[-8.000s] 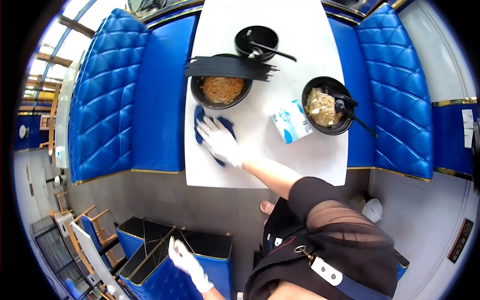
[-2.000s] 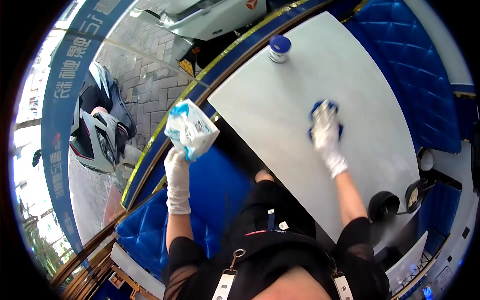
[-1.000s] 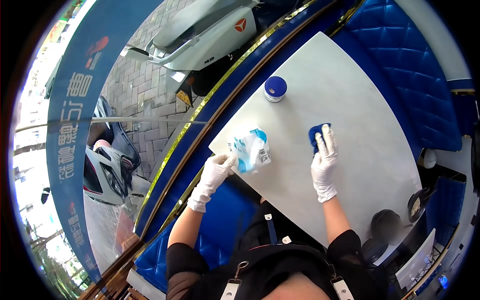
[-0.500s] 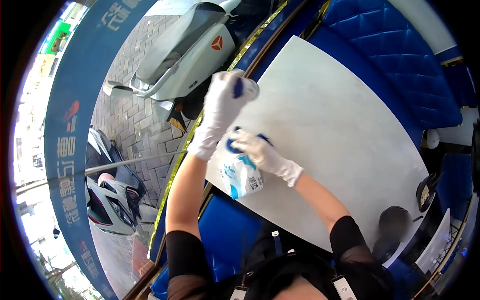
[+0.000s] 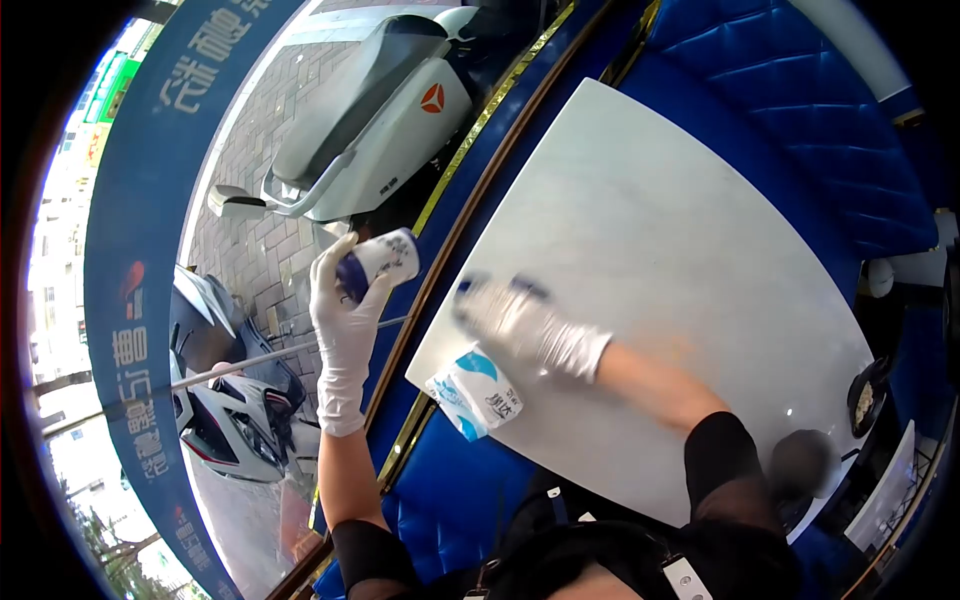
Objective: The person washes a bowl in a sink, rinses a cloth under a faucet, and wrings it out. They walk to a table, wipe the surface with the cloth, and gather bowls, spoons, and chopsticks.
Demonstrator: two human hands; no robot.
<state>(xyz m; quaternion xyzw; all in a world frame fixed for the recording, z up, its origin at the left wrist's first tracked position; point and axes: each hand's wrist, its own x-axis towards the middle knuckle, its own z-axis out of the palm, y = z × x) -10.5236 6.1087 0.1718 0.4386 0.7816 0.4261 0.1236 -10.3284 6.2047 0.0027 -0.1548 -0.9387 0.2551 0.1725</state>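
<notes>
My left hand [image 5: 345,295], in a white glove, is closed round a small blue-and-white patterned jar [image 5: 392,258]. It holds the jar tilted on its side, beyond the table's left edge. My right hand [image 5: 515,320], also gloved and smeared by motion, presses down on the left part of the pale table [image 5: 660,260]. Dark blue patches of what looks like a cloth [image 5: 530,287] show at its fingers; the rest is hidden beneath the hand. Near my right wrist, a white and light-blue tissue pack [image 5: 474,393] lies at the table's near left edge.
A blue padded bench [image 5: 780,90] runs along the far side, and a blue seat [image 5: 450,480] is below the table. A dark round object [image 5: 803,462] and a black bowl [image 5: 868,397] are at right. Scooters [image 5: 370,120] stand outside on the left.
My left hand has moved left and down with the jar, off the table area. My right hand has shifted slightly down and right, uncovering more of the tissue pack, which appears lower and turned.
</notes>
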